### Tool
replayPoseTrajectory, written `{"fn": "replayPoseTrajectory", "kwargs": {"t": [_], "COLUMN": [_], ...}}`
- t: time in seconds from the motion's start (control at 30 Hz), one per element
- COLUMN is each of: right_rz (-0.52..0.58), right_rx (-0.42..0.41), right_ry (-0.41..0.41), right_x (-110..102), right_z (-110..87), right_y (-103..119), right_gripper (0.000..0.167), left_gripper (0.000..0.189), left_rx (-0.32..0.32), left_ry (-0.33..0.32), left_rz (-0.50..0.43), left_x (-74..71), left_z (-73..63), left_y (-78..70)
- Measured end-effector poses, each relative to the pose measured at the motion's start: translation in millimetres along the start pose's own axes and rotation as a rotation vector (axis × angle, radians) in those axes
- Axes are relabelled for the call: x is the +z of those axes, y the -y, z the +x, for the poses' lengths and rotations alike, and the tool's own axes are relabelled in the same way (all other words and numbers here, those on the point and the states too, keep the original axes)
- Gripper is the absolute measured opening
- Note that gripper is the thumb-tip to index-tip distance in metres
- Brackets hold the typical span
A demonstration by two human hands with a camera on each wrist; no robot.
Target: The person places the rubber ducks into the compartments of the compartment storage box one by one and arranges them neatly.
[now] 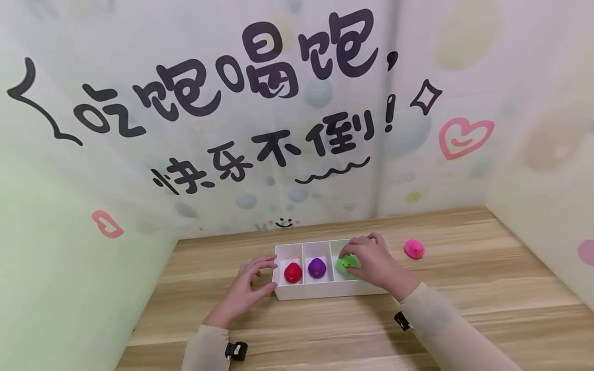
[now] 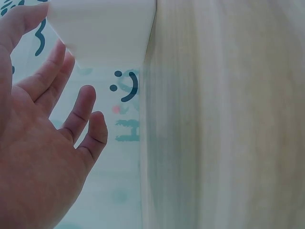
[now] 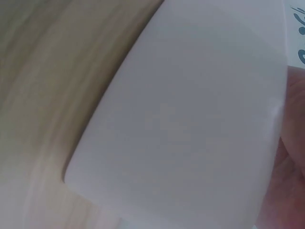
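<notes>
A white tray [image 1: 331,289] with three compartments rests on the wooden table. My right hand [image 1: 371,260] reaches into its right compartment and pinches a small green toy duck [image 1: 345,264] between thumb and fingers. At the tray's left end is my left hand [image 1: 248,286], fingers spread and fingertips right at the rim. A red rounded toy [image 1: 293,272] lies in the left compartment, a purple one [image 1: 317,268] in the middle. In the right wrist view the tray's side wall [image 3: 181,119] covers the green duck and most of the hand.
To the right of the tray, a pink toy duck [image 1: 414,249] lies on the wooden table [image 1: 468,278]. A printed wall sheet [image 1: 223,206] with large black characters rises behind the table's back edge. Side walls enclose it left and right.
</notes>
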State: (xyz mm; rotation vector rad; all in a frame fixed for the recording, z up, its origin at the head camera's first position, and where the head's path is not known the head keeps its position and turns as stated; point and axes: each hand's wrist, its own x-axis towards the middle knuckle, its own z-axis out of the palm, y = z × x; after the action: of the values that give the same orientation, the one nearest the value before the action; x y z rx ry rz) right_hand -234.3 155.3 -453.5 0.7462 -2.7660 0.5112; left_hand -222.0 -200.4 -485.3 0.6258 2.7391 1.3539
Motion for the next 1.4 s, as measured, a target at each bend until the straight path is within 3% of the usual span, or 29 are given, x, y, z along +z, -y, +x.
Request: {"fn": "replayPoseTrajectory", "kwargs": {"t": [0.5,0.93,1.1,1.4], "right_rz": [-0.057,-0.092,-0.065,0.012], "right_rx": [0.019,0.030,0.046,0.037], "right_ry": [0.030,0.051,0.063,-0.056], "right_x": [2,2,0,-8], "right_z": [5.7,7.4,7.2,-0.7], "right_y": [2,4,5,1], "right_gripper": [0.030,0.030,0.032,0.029], "left_gripper": [0.039,0.039,0.039,0.039], "left_rx": [0.023,0.002,0.018,-0.003], "left_ry": [-0.013,0.003,-0.007,-0.007], "left_rz": [0.000,0.005,0.014,0.015], "left_x": [-0.4,-1.4,-0.2,0.6], "left_z": [0.7,0.6,1.8,1.1], "left_y": [-0.1,-1.7,-1.9,-2.9]}}
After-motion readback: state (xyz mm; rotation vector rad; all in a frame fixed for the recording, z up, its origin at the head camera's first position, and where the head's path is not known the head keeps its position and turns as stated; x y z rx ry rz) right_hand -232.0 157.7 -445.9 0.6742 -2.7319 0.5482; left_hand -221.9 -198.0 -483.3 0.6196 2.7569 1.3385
